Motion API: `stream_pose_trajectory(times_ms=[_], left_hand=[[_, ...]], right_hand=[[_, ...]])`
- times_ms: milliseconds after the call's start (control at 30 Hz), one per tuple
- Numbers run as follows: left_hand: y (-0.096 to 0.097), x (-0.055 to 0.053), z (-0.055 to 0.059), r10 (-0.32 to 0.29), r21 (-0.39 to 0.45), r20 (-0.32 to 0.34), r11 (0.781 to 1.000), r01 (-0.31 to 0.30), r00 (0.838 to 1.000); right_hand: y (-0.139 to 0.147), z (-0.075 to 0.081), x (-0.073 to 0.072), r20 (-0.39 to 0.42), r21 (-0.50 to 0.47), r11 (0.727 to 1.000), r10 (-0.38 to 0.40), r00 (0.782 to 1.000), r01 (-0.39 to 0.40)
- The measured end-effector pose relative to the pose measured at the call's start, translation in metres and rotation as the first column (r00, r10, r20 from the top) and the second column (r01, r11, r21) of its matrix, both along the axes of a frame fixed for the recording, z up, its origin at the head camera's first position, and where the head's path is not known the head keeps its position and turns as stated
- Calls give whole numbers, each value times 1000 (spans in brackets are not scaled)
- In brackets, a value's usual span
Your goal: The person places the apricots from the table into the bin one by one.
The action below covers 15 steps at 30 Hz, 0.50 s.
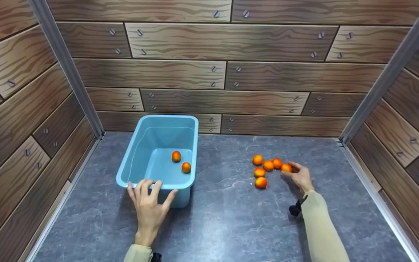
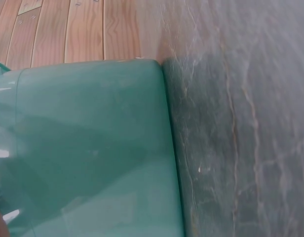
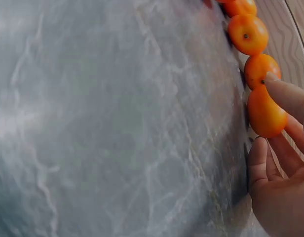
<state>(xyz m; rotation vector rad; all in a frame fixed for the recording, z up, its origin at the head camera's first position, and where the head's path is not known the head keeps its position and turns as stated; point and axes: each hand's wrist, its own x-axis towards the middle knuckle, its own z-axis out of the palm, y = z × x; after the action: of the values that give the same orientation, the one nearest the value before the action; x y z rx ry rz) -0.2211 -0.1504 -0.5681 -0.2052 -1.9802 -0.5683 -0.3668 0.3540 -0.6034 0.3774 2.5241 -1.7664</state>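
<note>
A light blue plastic bin [image 1: 122, 178] stands on the left, with a tangerine [image 1: 176, 156] and a second tangerine [image 1: 186, 167] on its floor. My left hand [image 1: 147, 207] rests on the near rim, fingers spread and thumb apart to the right. In the left wrist view the bin's outer wall [image 2: 93, 148] looks green. Several more tangerines [image 1: 259, 172] lie in a loose cluster to the right. At its right end, my right hand [image 1: 300, 178] holds one tangerine [image 3: 265, 113] between thumb and fingers. Its neighbour [image 3: 262, 69] sits against it in the right wrist view.
The grey marbled surface [image 1: 216, 218] lies under everything. Wood-patterned walls [image 1: 224, 72] enclose it at the back and both sides, with metal strips [image 1: 369, 72] at the corners. The bin's far end stands close to the back wall.
</note>
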Motion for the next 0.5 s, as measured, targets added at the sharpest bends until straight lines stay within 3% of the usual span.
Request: stream_pose_trajectory(times_ms=[267,367,500], left_hand=[[0,-2,2,-4,-3,14,1000,4,1000],[0,-2,2,-8,-3,18,1000,8,1000],[-1,0,2,-11,2,4,1000,11,1000]], right_hand=[[3,-1,-1,-35,91,995,-29,999,32],[4,2,0,-47,56,996,-67,997,70],[-1,7,3,-38,-99,992,-81,996,77]])
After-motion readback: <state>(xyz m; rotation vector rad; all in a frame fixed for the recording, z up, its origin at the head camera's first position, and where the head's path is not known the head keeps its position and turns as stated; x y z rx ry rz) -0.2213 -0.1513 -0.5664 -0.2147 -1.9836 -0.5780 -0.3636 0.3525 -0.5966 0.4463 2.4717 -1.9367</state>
